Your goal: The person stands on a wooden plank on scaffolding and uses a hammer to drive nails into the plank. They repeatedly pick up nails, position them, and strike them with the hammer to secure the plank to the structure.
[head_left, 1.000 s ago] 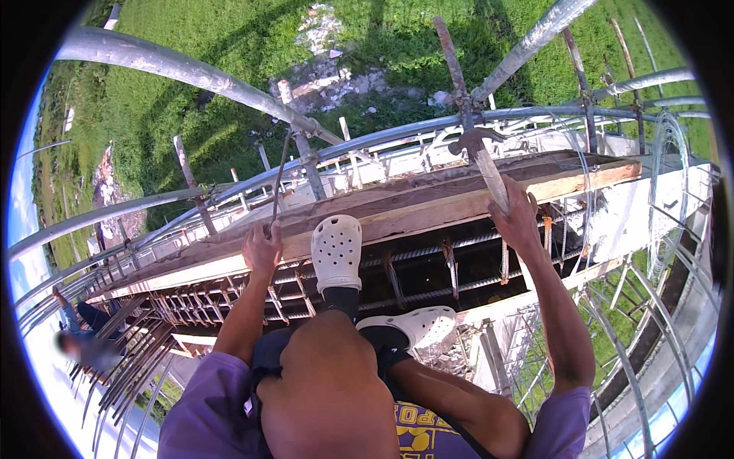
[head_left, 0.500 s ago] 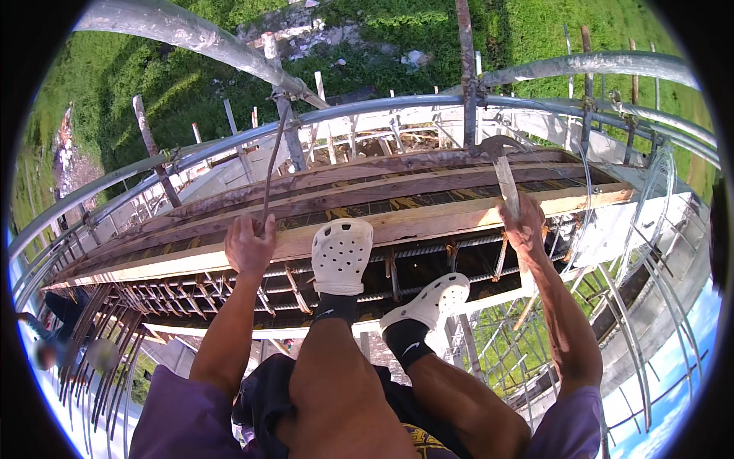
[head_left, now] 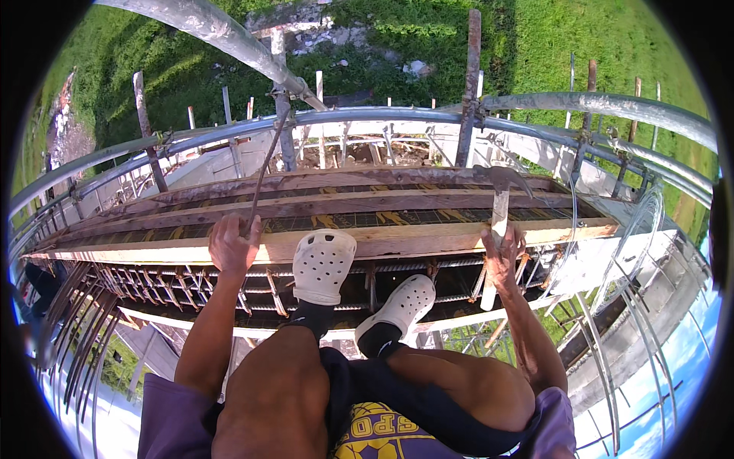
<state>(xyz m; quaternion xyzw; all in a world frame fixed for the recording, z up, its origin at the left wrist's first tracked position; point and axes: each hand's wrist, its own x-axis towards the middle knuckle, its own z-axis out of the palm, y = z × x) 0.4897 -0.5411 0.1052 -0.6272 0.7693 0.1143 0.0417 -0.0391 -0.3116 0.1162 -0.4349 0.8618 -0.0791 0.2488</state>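
My left hand rests at the edge of the near timber beam, closed around the lower end of a thin, dark metal bar. The bar slants up toward a scaffold tube. In my right hand is a claw hammer with a pale wooden handle, held head up over the planks. The handle's lower end pokes out below my fist. Between my hands, one white clog presses its toe against the beam's edge; the other clog stands over the steel bars.
A rebar cage runs along the dark gap inside the wooden formwork. Galvanised scaffold tubes cross in front, with upright posts. Loose wire hangs at right, and bare rods jut at lower left. Grass lies far below.
The view has shifted, and I am crouched lower with my knees more bent. Both hands keep their holds. My right hand and the hammer sit slightly lower and further left in the picture.
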